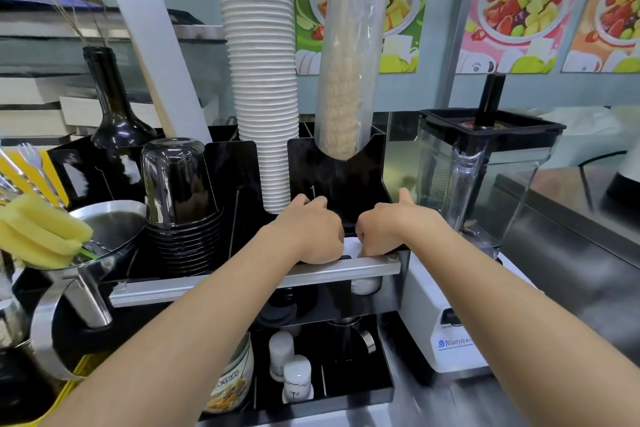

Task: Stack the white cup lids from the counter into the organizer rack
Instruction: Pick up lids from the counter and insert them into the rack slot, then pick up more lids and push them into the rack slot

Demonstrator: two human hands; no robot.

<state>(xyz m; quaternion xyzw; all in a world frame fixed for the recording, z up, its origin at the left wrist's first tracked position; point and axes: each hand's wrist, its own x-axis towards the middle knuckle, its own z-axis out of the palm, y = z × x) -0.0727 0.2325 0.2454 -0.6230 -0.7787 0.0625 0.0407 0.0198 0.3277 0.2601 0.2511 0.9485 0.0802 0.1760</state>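
Observation:
Both my hands reach into the black organizer rack [367,163] at its front right compartment. My left hand [313,232] and my right hand [388,229] are curled around a white cup lid [350,248], only a sliver of which shows between them. The lid sits low in the compartment, just behind the rack's metal front rail [242,282]. My right thumb points up against the compartment's wall. Whether more lids lie beneath is hidden by my hands.
A tall stack of white paper cups [263,80] and a bagged sleeve of cups [349,62] rise from the rack. Black cups [180,191] stand left, a blender [485,184] right. A dark bottle [110,104], steel pitcher [100,239], sponges [38,232] and small white bottles [289,364] crowd the front.

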